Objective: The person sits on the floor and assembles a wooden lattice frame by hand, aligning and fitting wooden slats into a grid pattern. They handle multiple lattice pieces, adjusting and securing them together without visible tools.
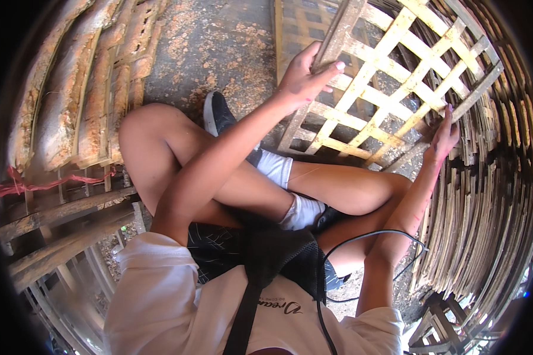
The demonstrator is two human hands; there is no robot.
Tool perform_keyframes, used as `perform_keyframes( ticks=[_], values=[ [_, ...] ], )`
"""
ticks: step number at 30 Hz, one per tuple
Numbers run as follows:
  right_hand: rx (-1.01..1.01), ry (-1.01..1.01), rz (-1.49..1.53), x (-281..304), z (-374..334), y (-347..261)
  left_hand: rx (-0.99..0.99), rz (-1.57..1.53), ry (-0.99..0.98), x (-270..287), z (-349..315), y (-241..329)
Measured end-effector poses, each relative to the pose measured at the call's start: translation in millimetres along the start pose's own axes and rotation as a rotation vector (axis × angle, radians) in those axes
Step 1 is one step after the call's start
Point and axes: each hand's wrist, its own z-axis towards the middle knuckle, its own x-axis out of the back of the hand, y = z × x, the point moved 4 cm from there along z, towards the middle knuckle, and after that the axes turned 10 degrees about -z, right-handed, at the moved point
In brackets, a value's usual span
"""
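A pale wooden lattice panel (368, 66) with a darker frame is tilted up in front of me, toward the right. My left hand (305, 81) is closed round the frame's left side, the thumb lying over the front and the fingers partly hidden behind. Lower down on the right, my right hand (444, 141) grips the opposite edge of the same panel, fingers along the frame. The panel's lower edge is close to my bent knee.
Stacked wooden slats or panels (456, 231) rise along the right. Rough slatted wood (89, 89) stands at the left, with red string (59, 180) below it. The grey floor (219, 35) carries scattered wood chips. A black cable (370, 234) loops by my right arm.
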Motion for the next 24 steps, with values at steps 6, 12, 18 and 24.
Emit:
perform_keyframes(
  ticks=[6, 12, 18, 24],
  values=[
    [0.000, 0.036, 0.175, 6.0, -11.7, -12.7, 0.172, 0.055, 0.004, 6.9, -15.1, -24.4],
    [0.078, 0.153, 0.206, 11.1, -20.8, -29.7, -0.227, -0.029, 0.045, -4.3, -21.6, 17.3],
    [0.118, 0.187, 0.074, 15.8, -15.0, -24.8, -0.155, -0.020, -0.075, -12.8, -44.6, 5.9],
    [0.116, 0.279, 0.132, 28.2, -15.0, -25.5, -0.235, 0.038, -0.054, -17.2, -40.2, 19.7]
  ],
)
